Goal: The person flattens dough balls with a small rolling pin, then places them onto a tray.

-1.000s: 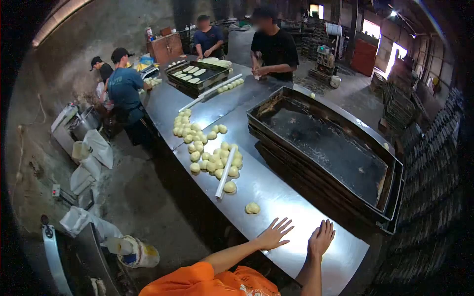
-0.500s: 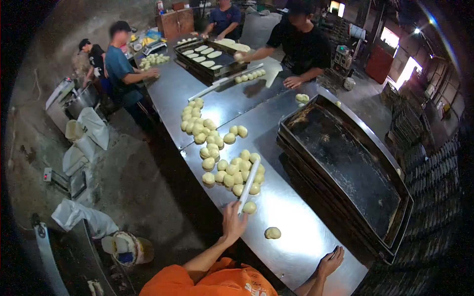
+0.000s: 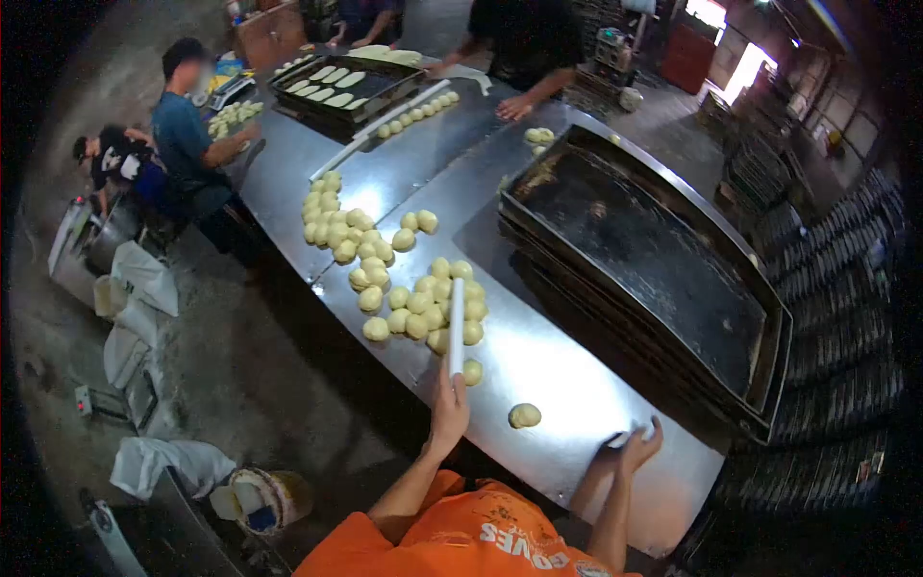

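where left hand point(image 3: 449, 415) grips rod point(image 3: 457, 325), end hidden

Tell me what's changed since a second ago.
The left hand moved left, past the lone dough ball, and took hold of the near end of the white rod. The right hand appears turned from palm-down onto its side. A black-shirted co-worker's hand came down to the table. The dough balls and large black tray stayed put.

table point(image 3: 553, 370): smooth, glossy metal. rod point(image 3: 457, 327): smooth, plastic-looking. dough balls point(image 3: 418, 302): smooth, low sheen. large tray point(image 3: 654, 279): metal, scuffed inside. shirt point(image 3: 461, 524): matt cloth. floor point(image 3: 240, 356): rough, matt.
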Demonstrator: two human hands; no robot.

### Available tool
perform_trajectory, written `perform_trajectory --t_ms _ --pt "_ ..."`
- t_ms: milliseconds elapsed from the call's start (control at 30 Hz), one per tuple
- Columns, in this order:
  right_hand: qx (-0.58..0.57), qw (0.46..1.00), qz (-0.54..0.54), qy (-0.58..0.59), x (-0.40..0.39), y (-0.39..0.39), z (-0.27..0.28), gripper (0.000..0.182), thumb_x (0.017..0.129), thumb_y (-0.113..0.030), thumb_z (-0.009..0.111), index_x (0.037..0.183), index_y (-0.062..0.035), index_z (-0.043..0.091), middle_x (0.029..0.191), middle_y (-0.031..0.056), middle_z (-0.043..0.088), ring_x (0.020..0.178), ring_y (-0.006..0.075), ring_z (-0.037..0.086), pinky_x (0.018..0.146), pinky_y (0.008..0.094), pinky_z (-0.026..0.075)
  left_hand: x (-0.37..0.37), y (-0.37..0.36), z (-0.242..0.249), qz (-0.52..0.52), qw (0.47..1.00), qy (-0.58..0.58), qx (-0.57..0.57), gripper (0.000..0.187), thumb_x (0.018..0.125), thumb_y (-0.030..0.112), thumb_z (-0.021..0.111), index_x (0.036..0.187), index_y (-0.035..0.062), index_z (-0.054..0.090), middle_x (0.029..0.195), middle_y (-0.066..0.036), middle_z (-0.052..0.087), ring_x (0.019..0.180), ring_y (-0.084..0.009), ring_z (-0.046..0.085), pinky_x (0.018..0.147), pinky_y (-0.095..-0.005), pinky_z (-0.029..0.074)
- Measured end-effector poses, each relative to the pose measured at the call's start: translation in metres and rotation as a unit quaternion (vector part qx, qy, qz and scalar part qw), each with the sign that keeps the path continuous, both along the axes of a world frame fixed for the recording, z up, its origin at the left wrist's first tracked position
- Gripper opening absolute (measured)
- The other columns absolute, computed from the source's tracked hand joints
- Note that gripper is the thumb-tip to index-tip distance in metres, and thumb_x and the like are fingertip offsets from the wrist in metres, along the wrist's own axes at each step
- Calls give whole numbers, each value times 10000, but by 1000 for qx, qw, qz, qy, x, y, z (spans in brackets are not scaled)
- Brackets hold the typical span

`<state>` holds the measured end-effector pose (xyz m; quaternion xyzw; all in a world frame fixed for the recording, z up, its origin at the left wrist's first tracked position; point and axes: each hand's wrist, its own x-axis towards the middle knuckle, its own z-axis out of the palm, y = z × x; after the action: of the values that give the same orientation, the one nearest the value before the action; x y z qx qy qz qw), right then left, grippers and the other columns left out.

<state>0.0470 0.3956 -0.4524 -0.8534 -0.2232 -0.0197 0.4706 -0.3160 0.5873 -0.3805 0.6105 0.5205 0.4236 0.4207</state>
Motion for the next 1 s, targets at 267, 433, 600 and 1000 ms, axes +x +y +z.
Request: perform_trajectory --t_ms 267,433,600,1000 --pt "245 777 239 528 -153 45 142 485 1035 -319 521 1367 29 456 1144 193 624 1001 241 638 938 380 509 56 -95 62 -308 947 62 59 405 1030 233 487 1375 22 490 1134 -231 626 1035 -317 631 865 -423 495" --pt "262 865 25 427 -86 -16 86 349 1025 -214 540 1265 30 470 910 110 553 893 249 626 776 379 529 54 -83 14 -88 988 100 81 347 1005 298 538 1097 -17 650 1005 -187 639 922 -363 608 827 -437 484" --pt "-45 976 159 139 -67 -64 65 352 952 -167 592 1230 42 540 998 191 592 954 325 595 853 436 485 59 -68 -34 -66 956 275 80 395 950 337 631 1096 -29 640 1030 -229 592 1034 -377 539 962 -513 368" --pt "-178 953 177 -170 -82 -41 53 360 830 -106 660 1163 20 605 995 198 571 939 367 529 842 475 433 128 -60 72 -402 853 -278 -181 388 892 72 717 1150 49 428 1111 -87 522 995 -147 570 826 -282 518"
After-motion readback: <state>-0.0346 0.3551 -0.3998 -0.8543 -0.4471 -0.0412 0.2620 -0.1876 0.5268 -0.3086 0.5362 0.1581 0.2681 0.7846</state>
